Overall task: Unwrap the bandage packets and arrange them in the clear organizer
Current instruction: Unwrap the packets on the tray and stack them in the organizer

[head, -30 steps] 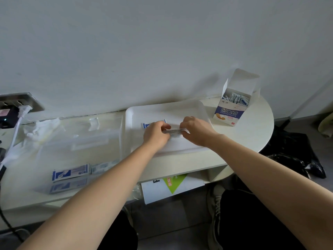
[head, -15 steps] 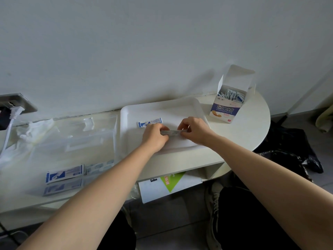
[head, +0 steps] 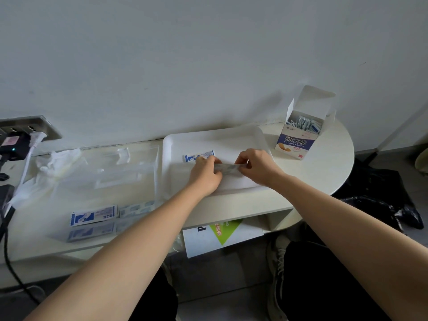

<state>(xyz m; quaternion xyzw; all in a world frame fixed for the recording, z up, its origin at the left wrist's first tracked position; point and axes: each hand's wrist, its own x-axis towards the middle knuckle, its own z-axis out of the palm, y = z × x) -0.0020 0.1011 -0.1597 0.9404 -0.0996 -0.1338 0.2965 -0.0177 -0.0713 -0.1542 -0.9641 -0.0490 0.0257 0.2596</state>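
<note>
Head cam, wide-angle, faces fwd & down, close over table (head: pixel 331 161), toward wall (head: pixel 208 54).

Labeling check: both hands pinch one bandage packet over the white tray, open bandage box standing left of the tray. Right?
Not quite. In the head view the open bandage box stands right of the white tray, not left. The left hand and right hand do pinch one bandage packet over it.

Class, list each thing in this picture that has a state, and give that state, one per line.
Bandage box, open, flap up.
Held packet, pinched at both ends by left hand and right hand.
Loose packet, lying flat on the white tray.
Clear organizer, holding stored packets.
</note>
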